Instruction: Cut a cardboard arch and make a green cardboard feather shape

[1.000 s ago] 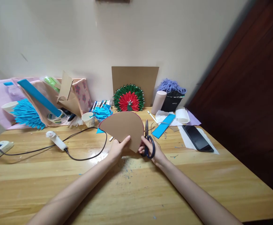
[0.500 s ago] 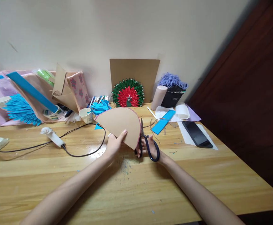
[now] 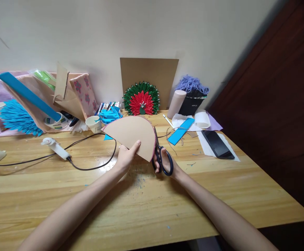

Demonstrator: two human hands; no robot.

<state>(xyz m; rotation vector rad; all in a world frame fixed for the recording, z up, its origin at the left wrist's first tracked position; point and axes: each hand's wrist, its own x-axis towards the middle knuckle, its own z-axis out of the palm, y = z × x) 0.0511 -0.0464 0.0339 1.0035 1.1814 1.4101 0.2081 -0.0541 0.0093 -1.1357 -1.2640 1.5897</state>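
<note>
Yarn (image 3: pixel 192 84) tops bag (image 3: pixel 193 105); right grip (image 3: pixel 167 162) holds scissors (image 3: pixel 158 149)

A black bag (image 3: pixel 189 107) is carrying one short line of pale print on its front, a little below the middle — the capital letters "PCS" are closing the line, and what is looking like a number is sitting just ahead of them, too small to read for certain. A white tape roll (image 3: pixel 54 126) is showing small green and yellow label patches on its outer side — their print is looking too blurred to read.
</note>
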